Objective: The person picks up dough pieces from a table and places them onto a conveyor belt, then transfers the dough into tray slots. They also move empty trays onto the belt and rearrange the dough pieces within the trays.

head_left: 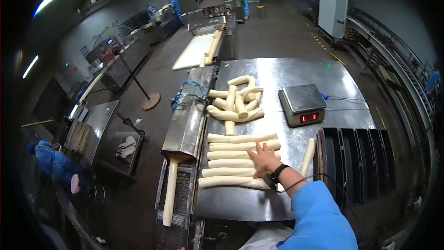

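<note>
My right hand [264,161], with a dark band at the wrist, lies spread over a row of long pale dough rolls [229,163]. Its fingers are apart and reach across the upper rolls near their right ends. Several rolls lie side by side, roughly parallel, on the steel table [249,206]. Behind the row is a loose heap of bent dough pieces [222,113], crossing over one another. One more dough roll [307,157] rests alone to the right of my hand. My left hand is out of view.
A scale [303,99] with red digits stands at the back right. Black pans [356,162] line the table's right side. On the left, a dough strip [171,194] lies on a mesh conveyor [187,190] below a metal cover [185,125]. People in blue work farther off.
</note>
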`<state>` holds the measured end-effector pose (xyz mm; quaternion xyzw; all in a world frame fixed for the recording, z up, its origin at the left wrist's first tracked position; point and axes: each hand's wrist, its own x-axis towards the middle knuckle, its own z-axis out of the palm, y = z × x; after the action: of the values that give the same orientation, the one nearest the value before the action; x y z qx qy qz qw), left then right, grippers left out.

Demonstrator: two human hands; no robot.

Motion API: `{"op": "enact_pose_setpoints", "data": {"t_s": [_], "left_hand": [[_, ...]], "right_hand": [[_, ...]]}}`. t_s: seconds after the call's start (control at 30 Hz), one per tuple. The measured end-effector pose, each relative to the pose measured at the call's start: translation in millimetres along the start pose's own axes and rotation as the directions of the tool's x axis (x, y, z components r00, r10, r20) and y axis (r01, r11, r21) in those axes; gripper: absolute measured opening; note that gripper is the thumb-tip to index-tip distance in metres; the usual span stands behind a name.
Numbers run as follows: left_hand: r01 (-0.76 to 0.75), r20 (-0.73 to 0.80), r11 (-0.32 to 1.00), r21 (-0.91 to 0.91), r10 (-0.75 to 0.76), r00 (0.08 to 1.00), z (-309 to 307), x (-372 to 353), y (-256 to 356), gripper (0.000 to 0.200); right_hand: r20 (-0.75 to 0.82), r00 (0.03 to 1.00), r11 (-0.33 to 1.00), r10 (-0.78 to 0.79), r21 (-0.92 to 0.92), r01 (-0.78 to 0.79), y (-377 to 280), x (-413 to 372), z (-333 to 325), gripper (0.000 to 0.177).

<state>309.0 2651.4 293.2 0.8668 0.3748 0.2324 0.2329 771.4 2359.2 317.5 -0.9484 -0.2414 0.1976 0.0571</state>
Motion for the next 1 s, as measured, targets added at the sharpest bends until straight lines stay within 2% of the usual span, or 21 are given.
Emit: {"op": "enact_pose_setpoints", "data": {"t_s": [0.1, 0.13, 0.2, 0.27, 0.3, 0.37, 0.4, 0.47, 0.5, 0.53, 0.6, 0.63, 0.73, 0.77, 0.93, 1.0], "left_hand": [[0.001, 0.004, 0.998, 0.061, -0.001, 1.000, 9.6, 57.0, 16.5, 0.036], [0.107, 0.131, 0.989, 0.106, -0.120, 0.984, 21.5, 82.9, -3.6, 0.058], [0.103, 0.049, 0.975, 0.195, -0.114, 0.992, 46.6, 116.7, -30.4, 0.060], [0.250, 0.137, 0.947, 0.204, -0.280, 0.950, 64.1, 152.5, -58.1, 0.069], [0.262, 0.128, 0.944, 0.201, -0.290, 0.948, 71.1, 156.9, -61.8, 0.069], [0.399, 0.167, 0.867, 0.298, -0.460, 0.872, 75.4, 165.1, -64.7, 0.070], [0.409, 0.157, 0.863, 0.295, -0.466, 0.871, 73.9, 165.5, -64.7, 0.070], [0.381, 0.171, 0.795, 0.471, -0.507, 0.845, 70.1, 157.8, -56.3, 0.065], [0.338, 0.119, 0.825, 0.453, -0.432, 0.894, 72.1, 147.9, -60.5, 0.056], [0.346, 0.089, 0.872, 0.347, -0.397, 0.913, 66.9, 138.2, -52.1, 0.050], [0.349, 0.072, 0.908, 0.231, -0.373, 0.925, 60.9, 120.9, -43.8, 0.046], [0.293, 0.065, 0.943, 0.158, -0.306, 0.950, 60.9, 108.9, -50.2, 0.042], [0.275, 0.097, 0.946, 0.169, -0.294, 0.951, 51.9, 85.9, -47.3, 0.040], [0.291, 0.119, 0.929, 0.229, -0.323, 0.939, 49.5, 80.7, -46.7, 0.041], [0.403, 0.029, 0.897, 0.179, -0.415, 0.910, 30.1, 51.5, -49.9, 0.045], [0.307, -0.003, 0.943, 0.128, -0.309, 0.951, 22.2, 40.3, -59.7, 0.057]], "right_hand": [[-0.024, 0.999, 1.000, -0.023, 0.011, 0.024, -1.9, -10.6, 0.8, 0.121], [-0.022, 0.999, 0.999, -0.033, 0.006, 0.033, -2.9, -14.1, 3.5, 0.119], [-0.042, 0.995, 0.995, -0.087, -0.043, 0.086, -5.0, -24.9, 10.2, 0.111], [-0.006, 0.998, 0.997, -0.063, -0.047, 0.063, -6.5, -31.7, 26.8, 0.109], [-0.049, 0.997, 0.998, -0.058, -0.031, 0.057, -8.1, -39.6, 33.6, 0.108], [-0.097, 0.992, 0.997, -0.077, -0.008, 0.076, -15.0, -54.9, 46.8, 0.110], [-0.101, 0.991, 0.996, -0.093, -0.017, 0.091, -20.9, -64.4, 48.4, 0.110], [-0.101, 0.988, 0.993, -0.112, -0.040, 0.109, -33.2, -79.6, 56.4, 0.111], [-0.097, 0.988, 0.991, -0.122, -0.059, 0.117, -38.2, -82.0, 60.5, 0.111], [-0.091, 0.985, 0.987, -0.149, -0.068, 0.144, -41.7, -80.7, 64.0, 0.111], [-0.090, 0.987, 0.990, -0.131, -0.055, 0.126, -47.6, -75.2, 67.7, 0.110], [-0.082, 0.988, 0.990, -0.132, -0.056, 0.127, -51.3, -69.7, 66.2, 0.111], [-0.111, 0.981, 0.986, -0.158, -0.060, 0.152, -58.1, -53.4, 61.0, 0.112], [-0.119, 0.978, 0.985, -0.169, -0.058, 0.163, -60.0, -48.2, 59.2, 0.112], [-0.199, 0.944, 0.962, -0.264, 0.017, 0.272, -65.2, -33.8, 66.8, 0.102], [-0.216, 0.932, 0.954, -0.292, -0.001, 0.299, -63.5, -41.5, 73.8, 0.096]]}}
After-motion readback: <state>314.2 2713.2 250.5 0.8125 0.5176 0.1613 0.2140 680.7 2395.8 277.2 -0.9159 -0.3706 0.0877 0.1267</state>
